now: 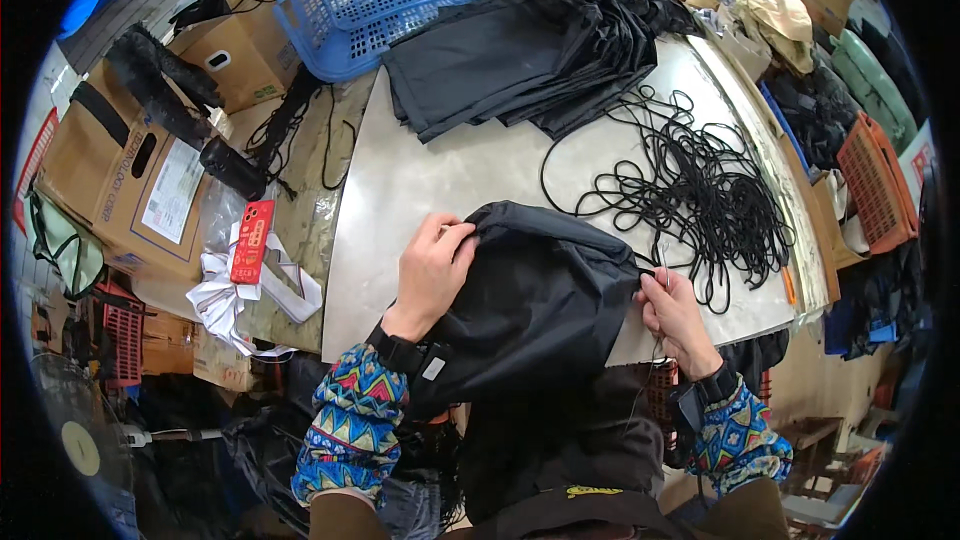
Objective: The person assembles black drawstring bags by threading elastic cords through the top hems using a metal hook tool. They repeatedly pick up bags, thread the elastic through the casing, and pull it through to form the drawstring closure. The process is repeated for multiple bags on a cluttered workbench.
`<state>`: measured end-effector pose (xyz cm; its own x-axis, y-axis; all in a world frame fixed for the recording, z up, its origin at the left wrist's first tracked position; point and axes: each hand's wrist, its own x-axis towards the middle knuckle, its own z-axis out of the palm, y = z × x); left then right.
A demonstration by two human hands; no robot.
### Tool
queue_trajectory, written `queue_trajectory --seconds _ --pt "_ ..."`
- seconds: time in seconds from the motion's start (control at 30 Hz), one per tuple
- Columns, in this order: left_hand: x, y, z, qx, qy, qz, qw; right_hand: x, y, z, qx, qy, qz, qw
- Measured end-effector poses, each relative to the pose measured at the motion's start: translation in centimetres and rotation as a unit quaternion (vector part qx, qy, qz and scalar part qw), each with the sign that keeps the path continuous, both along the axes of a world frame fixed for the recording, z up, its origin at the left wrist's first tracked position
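A black fabric piece (530, 290), shaped like a bag with a folded top edge, lies over the near edge of the pale table and hangs toward my lap. My left hand (432, 265) pinches its upper left edge between thumb and fingers. At the right end of that folded edge, my right hand (675, 310) is closed on a black cord (645, 270) where it meets the fabric. A thin, light, needle-like sliver shows by those fingertips, too fine to name. Beyond my right hand spreads a loose tangle of black cord (700, 200).
Flat black fabric pieces (500, 60) are stacked at the back, by a blue plastic basket (330, 30). On the left are a cardboard box (130, 180), a red phone-like object (252, 242) and white ribbon (225, 305). An orange crate (878, 185) stands far right.
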<state>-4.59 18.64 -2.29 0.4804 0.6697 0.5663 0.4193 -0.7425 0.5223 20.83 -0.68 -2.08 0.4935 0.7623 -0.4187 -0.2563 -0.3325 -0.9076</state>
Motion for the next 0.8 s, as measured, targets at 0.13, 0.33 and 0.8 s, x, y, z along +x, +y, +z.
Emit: queue_trajectory --seconds 0.13,0.33,0.8 --pt "0.1 2.6 -0.1 -0.104 -0.135 0.012 0.985 0.5 -0.5 -0.2 0.016 0.005 0.004 1.000" --pt "-0.4 1.8 4.1 0.090 -0.003 0.169 0.981 -1.0 0.8 0.7 0.030 0.027 0.020 0.999" --pt "3.4 -3.0 -0.8 -0.009 0.320 -0.083 0.944 -4.1 1.1 3.9 0.077 -0.023 0.043 0.996"
